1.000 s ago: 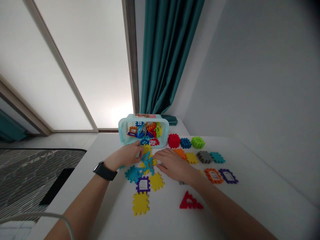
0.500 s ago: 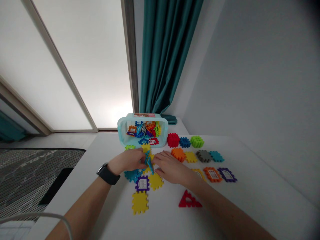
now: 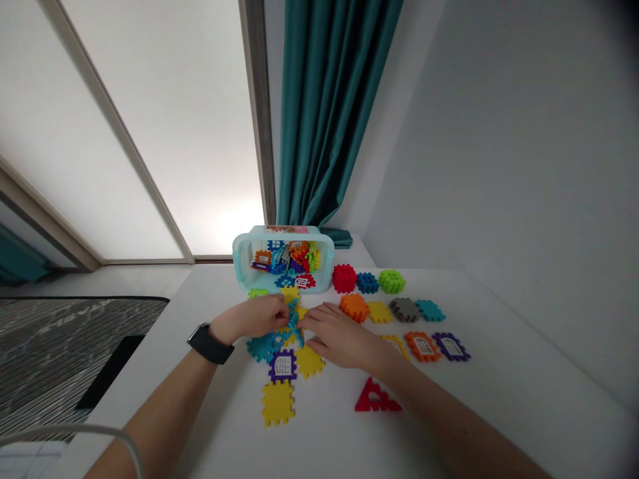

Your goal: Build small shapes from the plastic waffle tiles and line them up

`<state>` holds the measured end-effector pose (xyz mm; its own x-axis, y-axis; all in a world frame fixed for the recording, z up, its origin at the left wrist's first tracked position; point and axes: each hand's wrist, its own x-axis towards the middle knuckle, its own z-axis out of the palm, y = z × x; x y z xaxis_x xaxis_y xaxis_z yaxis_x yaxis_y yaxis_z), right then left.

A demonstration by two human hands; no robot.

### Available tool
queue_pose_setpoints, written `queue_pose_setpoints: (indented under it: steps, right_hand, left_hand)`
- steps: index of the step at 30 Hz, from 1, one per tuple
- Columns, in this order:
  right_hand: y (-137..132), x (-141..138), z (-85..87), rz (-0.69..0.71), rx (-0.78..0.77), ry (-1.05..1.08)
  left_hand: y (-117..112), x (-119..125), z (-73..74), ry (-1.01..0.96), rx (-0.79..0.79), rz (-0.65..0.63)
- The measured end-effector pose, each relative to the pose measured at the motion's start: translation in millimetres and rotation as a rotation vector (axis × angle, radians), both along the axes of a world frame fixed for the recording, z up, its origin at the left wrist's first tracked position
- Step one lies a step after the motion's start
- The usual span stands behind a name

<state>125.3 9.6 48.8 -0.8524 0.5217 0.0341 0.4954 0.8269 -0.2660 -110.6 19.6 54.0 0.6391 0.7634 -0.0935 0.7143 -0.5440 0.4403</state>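
Note:
Between my two hands a light-blue interlocking tile (image 3: 294,318) stands edge-on above a group of toothed building tiles. My left hand (image 3: 262,315), with a dark watch on its wrist, is closed with its fingertips on the blue tile's left side. My right hand (image 3: 332,332) pinches the same piece from the right, its fingers partly hiding it. Under and around the hands lie blue tiles (image 3: 263,346) and a yellow tile (image 3: 309,360). Nearer me are a purple window tile (image 3: 283,365) and another yellow tile (image 3: 278,402).
Behind the hands stands a pale-blue bin (image 3: 239,266) of mixed tiles. To the right are a red stack (image 3: 344,278), a green stack (image 3: 392,281), an orange stack (image 3: 354,308), a grey tile (image 3: 405,309) and several window tiles. A red triangle (image 3: 375,397) lies near my right forearm.
Both hands stay at the blue tile, with only slight shifts of the fingers. The whole view has moved a little; the other tiles lie as before.

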Motion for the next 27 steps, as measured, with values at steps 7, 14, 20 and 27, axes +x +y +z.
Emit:
queue_pose_setpoints:
  steps: [7,14,20,27]
  right_hand:
    - [0.5,0.3,-2.8,0.009,-0.017,-0.022]
    - [-1.0,0.5,2.2,-0.001,-0.040,0.023]
    - [2.5,6.6,12.8,-0.016,-0.038,0.085]
    - [4.1,9.9,23.0,-0.022,-0.010,0.155]
  left_hand:
    - [-0.4,2.2,-1.4,-0.043,-0.041,-0.015]
    - [0.4,-1.1,-3.7,0.014,-0.029,0.046]
    - [-1.2,-3.4,10.1,-0.125,-0.018,0.093]
    - [4.3,-8.8,13.3,-0.296,0.094,0.222]
